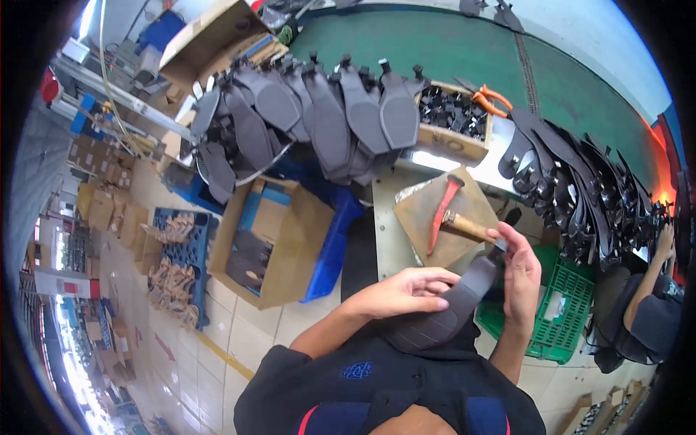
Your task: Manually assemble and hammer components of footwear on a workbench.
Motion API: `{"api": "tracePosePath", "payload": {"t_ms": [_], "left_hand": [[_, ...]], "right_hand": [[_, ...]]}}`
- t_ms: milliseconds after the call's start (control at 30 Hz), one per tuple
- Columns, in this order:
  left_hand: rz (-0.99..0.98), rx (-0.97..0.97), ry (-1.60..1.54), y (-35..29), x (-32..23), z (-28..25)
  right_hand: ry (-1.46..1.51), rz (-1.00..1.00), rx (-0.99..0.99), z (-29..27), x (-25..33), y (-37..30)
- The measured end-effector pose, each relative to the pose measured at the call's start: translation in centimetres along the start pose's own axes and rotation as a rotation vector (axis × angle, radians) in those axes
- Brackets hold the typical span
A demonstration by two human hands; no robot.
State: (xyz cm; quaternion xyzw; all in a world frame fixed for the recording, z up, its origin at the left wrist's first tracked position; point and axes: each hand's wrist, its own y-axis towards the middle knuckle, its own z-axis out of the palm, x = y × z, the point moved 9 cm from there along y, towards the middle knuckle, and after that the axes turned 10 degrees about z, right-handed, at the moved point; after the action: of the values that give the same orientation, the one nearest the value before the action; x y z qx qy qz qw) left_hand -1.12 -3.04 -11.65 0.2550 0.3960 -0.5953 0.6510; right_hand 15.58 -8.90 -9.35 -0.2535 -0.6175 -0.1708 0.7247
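Observation:
A dark grey shoe sole (441, 317) slants in front of my chest, held between both hands. My left hand (415, 291) grips its edge near the middle, with the thumb on top. At the narrow upper end, my right hand (520, 272) has its fingers closed around the sole. Just beyond lies a hammer (444, 214) with a red head and wooden handle. It rests on a square tan board (413, 217) on the bench; the handle's end lies close to my right fingertips.
More grey soles (330, 130) overlap along the bench at the back. A wooden box (453, 145) holds small black parts, with orange-handled pliers (491, 100) at its corner. Black soles (565, 181) are piled right. A cardboard box (301, 232) stands left, a green crate (562, 312) right; a co-worker (656, 312) sits beyond.

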Motion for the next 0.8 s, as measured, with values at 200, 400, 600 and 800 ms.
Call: {"api": "tracePosePath", "payload": {"t_ms": [200,400,600,800], "left_hand": [[0.539,-0.533,0.672,4.2,-13.4,-9.6],[0.532,-0.713,1.189,8.2,-25.1,-25.8],[0.597,-0.758,1.492,9.5,-21.8,-18.9],[0.693,-0.555,1.212,7.5,-19.5,-13.8]], "right_hand": [[0.012,-0.03,-0.328,-10.2,-0.6,-1.9],[-0.099,-0.19,-0.509,-14.8,3.9,-1.8],[-0.735,-0.263,-1.166,-27.6,11.5,-1.9],[-1.366,-0.018,-0.759,-30.1,5.5,15.6]]}}
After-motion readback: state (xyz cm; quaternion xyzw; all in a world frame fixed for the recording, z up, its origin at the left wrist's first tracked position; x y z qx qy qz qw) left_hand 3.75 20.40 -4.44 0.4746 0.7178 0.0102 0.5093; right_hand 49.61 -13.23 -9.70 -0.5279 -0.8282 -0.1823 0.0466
